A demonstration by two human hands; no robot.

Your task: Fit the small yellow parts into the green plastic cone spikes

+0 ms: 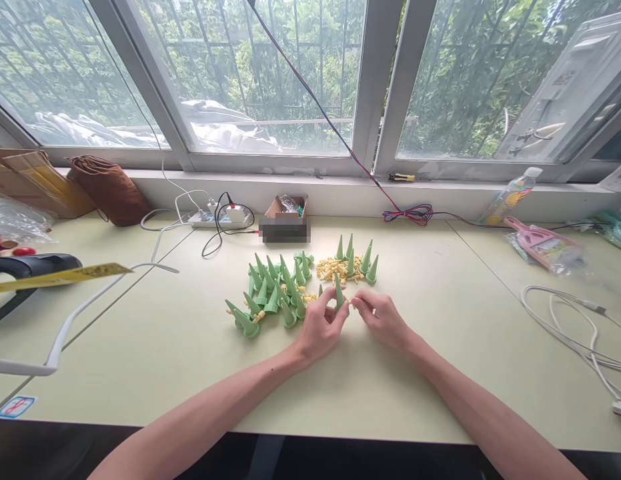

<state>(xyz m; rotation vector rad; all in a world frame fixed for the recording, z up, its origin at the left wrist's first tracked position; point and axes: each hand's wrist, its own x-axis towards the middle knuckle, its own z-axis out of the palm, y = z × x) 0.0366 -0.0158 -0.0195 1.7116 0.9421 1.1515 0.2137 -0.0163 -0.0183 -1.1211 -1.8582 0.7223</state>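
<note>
My left hand (321, 325) grips a green cone-shaped nozzle cap (339, 293), its tip pointing up. Close on its right, my right hand (383, 319) pinches a small pale yellow piece (351, 303) at the side of the cap. Whether that piece touches the cap I cannot tell. Left of my hands stands a cluster of similar green caps (270, 293), several upright and some tilted, with yellow bits among them. Beyond my hands lies a pile of small yellow pieces (333, 269), with several more green caps (366, 261) around it.
A power strip (200, 219) with cables, a small open carton (287, 207) and a blurred dark box (284, 231) stand at the back. White cable (580, 327) and a pink dustpan-like item (540, 239) lie right. A brown pouch (110, 190) and yellow strip (60, 277) are left.
</note>
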